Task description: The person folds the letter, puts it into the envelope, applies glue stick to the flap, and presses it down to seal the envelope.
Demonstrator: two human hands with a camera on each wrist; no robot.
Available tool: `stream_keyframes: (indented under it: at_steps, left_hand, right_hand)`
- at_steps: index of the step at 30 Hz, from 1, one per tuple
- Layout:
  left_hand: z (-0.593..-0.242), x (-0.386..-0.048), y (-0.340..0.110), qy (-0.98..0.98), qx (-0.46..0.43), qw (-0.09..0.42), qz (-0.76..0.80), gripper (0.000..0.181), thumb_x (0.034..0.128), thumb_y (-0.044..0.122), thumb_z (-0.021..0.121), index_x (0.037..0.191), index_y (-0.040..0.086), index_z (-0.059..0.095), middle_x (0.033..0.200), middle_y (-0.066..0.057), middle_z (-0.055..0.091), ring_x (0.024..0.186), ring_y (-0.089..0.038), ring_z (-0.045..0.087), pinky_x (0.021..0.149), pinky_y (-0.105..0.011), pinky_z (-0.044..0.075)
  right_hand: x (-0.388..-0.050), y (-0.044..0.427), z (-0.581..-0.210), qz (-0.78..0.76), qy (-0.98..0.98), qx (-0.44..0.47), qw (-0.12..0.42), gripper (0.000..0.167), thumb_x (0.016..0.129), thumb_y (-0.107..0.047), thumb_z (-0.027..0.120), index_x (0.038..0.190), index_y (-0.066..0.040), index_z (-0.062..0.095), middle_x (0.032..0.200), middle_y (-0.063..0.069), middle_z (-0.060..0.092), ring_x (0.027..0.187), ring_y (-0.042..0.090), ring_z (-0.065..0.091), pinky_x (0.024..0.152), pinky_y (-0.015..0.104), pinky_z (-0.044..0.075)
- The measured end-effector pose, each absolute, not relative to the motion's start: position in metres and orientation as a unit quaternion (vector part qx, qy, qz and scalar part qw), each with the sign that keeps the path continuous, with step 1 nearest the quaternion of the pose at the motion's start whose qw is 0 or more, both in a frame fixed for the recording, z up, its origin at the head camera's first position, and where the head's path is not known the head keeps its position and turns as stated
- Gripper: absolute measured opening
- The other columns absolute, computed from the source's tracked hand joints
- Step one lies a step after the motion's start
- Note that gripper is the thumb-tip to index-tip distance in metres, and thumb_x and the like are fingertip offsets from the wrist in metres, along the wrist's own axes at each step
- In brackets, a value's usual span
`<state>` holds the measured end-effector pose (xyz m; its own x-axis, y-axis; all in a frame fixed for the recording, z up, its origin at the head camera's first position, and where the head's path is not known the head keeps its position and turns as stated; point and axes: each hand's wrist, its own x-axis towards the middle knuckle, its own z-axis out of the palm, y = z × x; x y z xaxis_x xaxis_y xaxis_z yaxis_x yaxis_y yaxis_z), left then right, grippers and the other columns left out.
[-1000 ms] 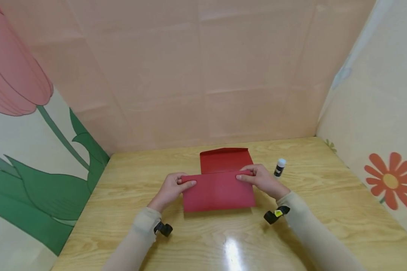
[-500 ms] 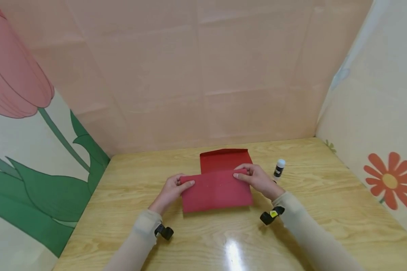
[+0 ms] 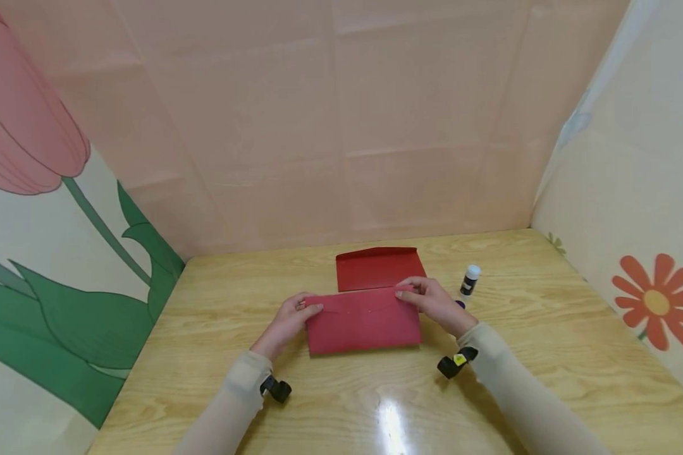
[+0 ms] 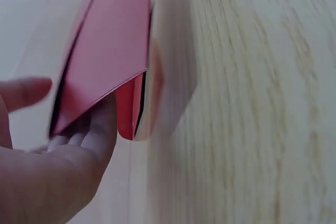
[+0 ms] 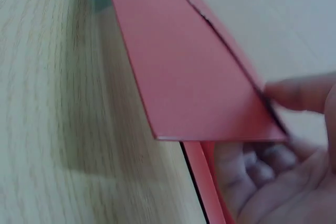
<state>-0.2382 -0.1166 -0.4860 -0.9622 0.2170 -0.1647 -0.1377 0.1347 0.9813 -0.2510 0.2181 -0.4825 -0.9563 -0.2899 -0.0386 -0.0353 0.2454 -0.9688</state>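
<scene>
A pinkish-red envelope (image 3: pixel 364 332) is held just over the table in the head view, its long side running left to right. Its folded flap edge shows as a faint line near the top. My left hand (image 3: pixel 286 321) pinches the upper left corner, thumb in front and fingers behind. The upper right corner is between the thumb and fingers of my right hand (image 3: pixel 434 306). Both wrist views show the envelope (image 4: pixel 105 40) from its ends, with fingers (image 5: pixel 233 174) curled beneath it. Behind it lies a darker red envelope (image 3: pixel 370 272), its lower edge close to the held one.
A small bottle or glue stick (image 3: pixel 470 281) with a white cap and dark label is on the wooden table (image 3: pixel 222 291), beyond my right hand. A small dark blue round thing (image 3: pixel 460 304) shows beside that hand. Printed sheets line the back and sides.
The right hand and the held envelope's right edge have shifted slightly left. The flap line on its face has become visible, and the small blue thing is now seen beside the right hand.
</scene>
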Motion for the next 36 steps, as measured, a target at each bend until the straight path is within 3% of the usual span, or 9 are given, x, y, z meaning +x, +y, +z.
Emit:
stream_keyframes:
  at_steps: [4,10,17,25,28,32,36]
  left_hand:
    - [-0.489,-0.239,-0.116,0.743,0.002,0.119,0.658,0.037,0.1002,0.009,0.057,0.135,-0.003,0.053,0.107,-0.014,0.068,0.087,-0.014,0.063,0.074,-0.031,0.054]
    - [-0.492,-0.237,-0.118,0.782,-0.001,0.095,0.615,0.036,0.1009,0.004,0.051,0.136,-0.006,0.051,0.113,-0.022,0.063,0.088,-0.024,0.065,0.075,-0.039,0.058]
    - [-0.497,-0.237,-0.121,0.826,0.024,0.094,0.555,0.026,0.1000,0.004,0.054,0.124,-0.002,0.061,0.116,-0.017,0.061,0.093,-0.025,0.064,0.077,-0.036,0.058]
    - [-0.494,-0.235,-0.120,0.871,0.064,0.074,0.481,0.019,0.0972,0.008,0.061,0.115,0.003,0.068,0.110,-0.011,0.066,0.078,-0.018,0.060,0.067,-0.030,0.053]
    - [-0.490,-0.231,-0.117,0.891,0.102,0.058,0.438,0.019,0.0962,0.008,0.063,0.113,0.003,0.070,0.111,-0.012,0.065,0.085,-0.019,0.057,0.073,-0.032,0.051]
    - [-0.485,-0.223,-0.107,0.919,0.174,0.044,0.352,0.023,0.0942,0.008,0.064,0.114,-0.002,0.071,0.117,-0.017,0.063,0.105,-0.029,0.057,0.093,-0.045,0.048]
    - [-0.482,-0.215,-0.093,0.944,0.201,0.058,0.254,0.032,0.0934,0.014,0.065,0.120,-0.003,0.068,0.123,-0.019,0.060,0.118,-0.038,0.051,0.102,-0.049,0.043]
  right_hand:
    - [-0.250,0.219,-0.485,-0.588,0.800,-0.056,0.109,0.035,0.100,-0.020,0.062,0.126,0.003,0.059,0.099,0.008,0.061,0.078,0.017,0.053,0.066,0.031,0.050]
    - [-0.254,0.219,-0.497,-0.557,0.823,-0.004,0.115,0.035,0.097,-0.015,0.063,0.127,0.003,0.056,0.102,0.014,0.061,0.079,0.020,0.057,0.066,0.030,0.053]
    - [-0.257,0.215,-0.506,-0.510,0.854,-0.009,0.102,0.032,0.093,-0.010,0.065,0.121,0.004,0.059,0.094,0.014,0.063,0.069,0.018,0.056,0.059,0.029,0.049]
    - [-0.257,0.210,-0.503,-0.490,0.865,-0.002,0.107,0.029,0.094,-0.011,0.064,0.121,0.000,0.059,0.095,0.013,0.062,0.073,0.019,0.056,0.060,0.028,0.050]
    - [-0.257,0.210,-0.504,-0.482,0.870,0.001,0.106,0.029,0.093,-0.011,0.066,0.120,0.000,0.060,0.094,0.013,0.062,0.073,0.019,0.057,0.060,0.029,0.051]
    - [-0.256,0.208,-0.503,-0.454,0.886,-0.014,0.088,0.029,0.091,-0.014,0.070,0.115,0.000,0.063,0.092,0.011,0.064,0.074,0.018,0.058,0.062,0.029,0.050]
    - [-0.255,0.202,-0.503,-0.401,0.914,-0.044,0.048,0.028,0.087,-0.018,0.075,0.106,-0.001,0.065,0.090,0.010,0.067,0.075,0.018,0.059,0.066,0.030,0.049]
